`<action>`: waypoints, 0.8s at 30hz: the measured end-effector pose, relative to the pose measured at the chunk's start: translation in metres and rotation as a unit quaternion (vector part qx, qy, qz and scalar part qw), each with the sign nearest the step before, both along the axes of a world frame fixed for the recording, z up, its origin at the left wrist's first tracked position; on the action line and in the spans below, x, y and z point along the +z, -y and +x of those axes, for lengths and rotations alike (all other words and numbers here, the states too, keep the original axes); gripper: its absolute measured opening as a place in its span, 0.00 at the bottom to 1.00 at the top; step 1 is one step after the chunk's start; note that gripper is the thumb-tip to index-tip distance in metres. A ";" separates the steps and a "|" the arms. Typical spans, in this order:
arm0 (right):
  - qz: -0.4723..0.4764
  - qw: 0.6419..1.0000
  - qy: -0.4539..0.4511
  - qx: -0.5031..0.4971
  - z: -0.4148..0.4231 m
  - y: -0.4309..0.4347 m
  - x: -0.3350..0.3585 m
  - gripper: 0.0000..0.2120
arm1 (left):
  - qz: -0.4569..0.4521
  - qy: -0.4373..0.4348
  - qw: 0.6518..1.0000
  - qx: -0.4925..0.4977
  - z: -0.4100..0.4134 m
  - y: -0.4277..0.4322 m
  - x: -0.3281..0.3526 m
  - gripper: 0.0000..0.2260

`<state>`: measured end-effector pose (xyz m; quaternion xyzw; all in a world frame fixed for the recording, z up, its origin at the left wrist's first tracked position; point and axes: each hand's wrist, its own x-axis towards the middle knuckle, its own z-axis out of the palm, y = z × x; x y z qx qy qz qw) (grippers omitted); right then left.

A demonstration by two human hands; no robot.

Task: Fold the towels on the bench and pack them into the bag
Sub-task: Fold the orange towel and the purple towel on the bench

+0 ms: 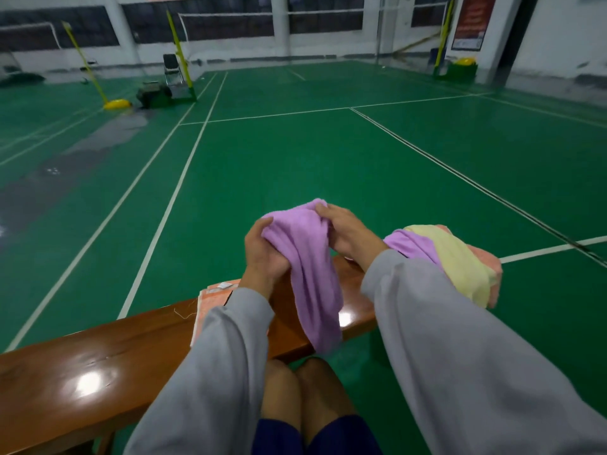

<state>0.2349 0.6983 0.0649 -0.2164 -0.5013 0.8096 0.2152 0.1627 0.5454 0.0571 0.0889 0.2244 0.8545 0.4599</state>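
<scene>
A purple towel (308,267) hangs bunched above the wooden bench (98,366), its loose end drooping over the bench's near edge. My left hand (262,254) grips its left side and my right hand (345,231) grips its top right. A pile of towels lies on the bench's right end: another purple towel (407,244), a pale yellow towel (460,261) and an orange-pink towel (489,261) underneath. A folded orange towel (213,297) lies flat on the bench under my left forearm. No bag is in view.
The bench runs from lower left to right across the view, with my knees (305,389) just below it. Beyond it spreads a green badminton court floor (295,152) with white lines. Yellow net posts (115,103) and a chair (172,72) stand far back left.
</scene>
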 end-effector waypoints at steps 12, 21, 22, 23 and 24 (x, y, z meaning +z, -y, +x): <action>0.036 0.971 0.053 -0.232 0.009 -0.017 0.043 0.09 | -0.162 -0.013 0.978 0.132 -0.018 0.022 -0.001 0.08; 0.000 0.980 0.179 -0.092 0.035 -0.016 0.022 0.11 | -0.376 -0.216 0.900 0.034 -0.081 0.036 0.022 0.05; -0.027 0.982 0.135 -0.129 0.030 -0.023 0.037 0.10 | -0.327 -0.217 0.917 0.066 -0.088 0.038 0.032 0.02; -0.043 0.980 0.087 -0.174 0.020 -0.034 0.050 0.11 | -0.289 -0.232 0.926 0.075 -0.093 0.042 0.041 0.02; -0.045 0.977 0.059 -0.202 0.024 -0.037 0.065 0.11 | -0.281 -0.265 0.920 0.057 -0.095 0.049 0.050 0.03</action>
